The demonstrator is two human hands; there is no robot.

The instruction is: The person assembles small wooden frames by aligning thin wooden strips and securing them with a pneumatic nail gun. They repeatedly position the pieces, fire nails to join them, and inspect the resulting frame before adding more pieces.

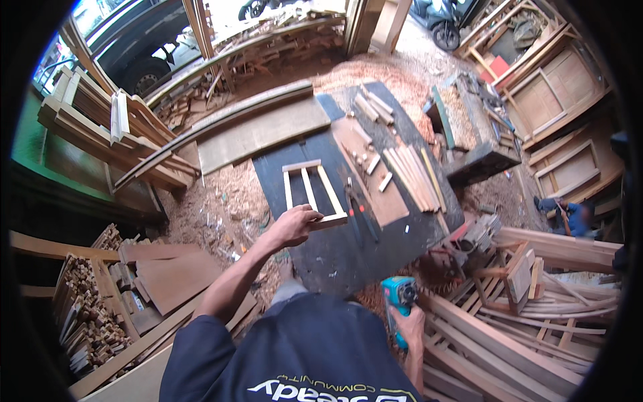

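A small wooden frame (305,189) of pale strips lies on the dark work table (281,167), with two end rails and several slats between them. My left hand (295,226) is closed on its near rail, at the left corner. Low on the right, off the table's near edge, my right hand (407,321) grips a teal nail gun (400,292) by the handle. Its nose is hard to make out. Beside the frame on the table lie pincers (356,209) with dark and red handles.
Wooden strips (411,175) and short offcuts (385,181) lie on the table's right side, near a brown board (372,171). A long plank (261,130) borders the far left. Timber (482,335) is piled at right. Another person (569,218) sits far right.
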